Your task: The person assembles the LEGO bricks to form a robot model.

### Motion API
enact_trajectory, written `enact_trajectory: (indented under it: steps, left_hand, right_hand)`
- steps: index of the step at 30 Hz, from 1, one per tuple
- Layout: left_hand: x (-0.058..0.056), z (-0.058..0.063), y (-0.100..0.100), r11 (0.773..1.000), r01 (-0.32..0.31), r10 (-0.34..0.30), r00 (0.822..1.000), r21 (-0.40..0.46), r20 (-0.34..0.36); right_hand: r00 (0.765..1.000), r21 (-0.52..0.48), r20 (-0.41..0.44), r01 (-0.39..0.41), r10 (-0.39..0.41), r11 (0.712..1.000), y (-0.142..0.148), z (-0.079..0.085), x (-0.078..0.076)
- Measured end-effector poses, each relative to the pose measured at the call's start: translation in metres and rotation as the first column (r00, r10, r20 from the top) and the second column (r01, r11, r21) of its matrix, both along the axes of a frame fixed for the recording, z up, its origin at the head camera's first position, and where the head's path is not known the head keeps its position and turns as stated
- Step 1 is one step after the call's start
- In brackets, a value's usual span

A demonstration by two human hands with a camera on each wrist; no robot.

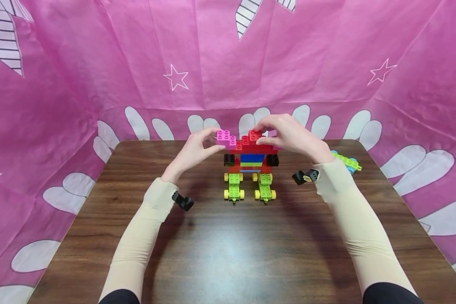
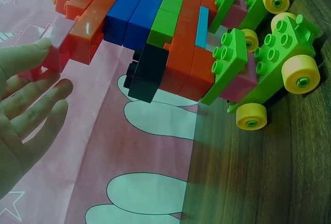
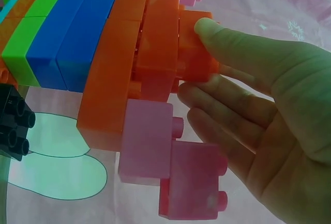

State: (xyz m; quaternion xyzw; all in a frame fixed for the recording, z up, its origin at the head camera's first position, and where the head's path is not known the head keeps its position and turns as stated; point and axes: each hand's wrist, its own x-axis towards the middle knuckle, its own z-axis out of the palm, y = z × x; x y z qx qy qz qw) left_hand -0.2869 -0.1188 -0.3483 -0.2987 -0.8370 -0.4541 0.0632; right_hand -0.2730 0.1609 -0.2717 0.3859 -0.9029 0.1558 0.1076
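Observation:
A toy-block figure stands on the table, with a blue brick [image 1: 252,158] in its middle and red bricks above and below. Two lime-green wheeled bases [image 1: 234,192] with yellow wheels carry it. Black bricks [image 1: 229,160] stick out at both sides. My left hand [image 1: 191,152] pinches the pink bricks [image 1: 223,136] at the upper left end between thumb and fingers. On top, the red brick [image 3: 194,48] is pinched by my right hand [image 1: 292,137]. More pink bricks [image 3: 147,141] form the right end, partly hidden by that hand in the head view.
A lime-green piece with blue wheels [image 1: 346,161] lies at the table's back right, partly behind the right forearm. The brown wooden table [image 1: 220,253] ends at a pink patterned cloth [image 1: 228,63] behind and at the sides. A small black camera sits on each wrist.

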Motion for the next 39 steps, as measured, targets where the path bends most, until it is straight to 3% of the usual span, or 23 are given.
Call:
enact_trajectory:
  steps: [9, 16, 39]
  left_hand:
    - [0.0022, 0.0015, 0.0005, 1.000, -0.012, 0.012, 1.000, -0.018, -0.022]
    - [0.0016, -0.0006, -0.0001, 1.000, -0.003, 0.003, 1.000, -0.013, -0.024]
    - [0.0029, 0.0011, 0.0004, 1.000, -0.014, 0.013, 0.999, -0.020, -0.036]
  right_hand:
    - [0.998, 0.039, 0.056, 0.020, -0.023, 0.999, -0.0010, 0.0030, -0.0009]
    - [1.000, 0.045, -0.009, 0.011, -0.010, 0.999, 0.0013, -0.0028, 0.0017]
    - [0.998, 0.042, -0.040, 0.044, -0.042, 0.998, -0.0013, -0.0056, 0.0033]
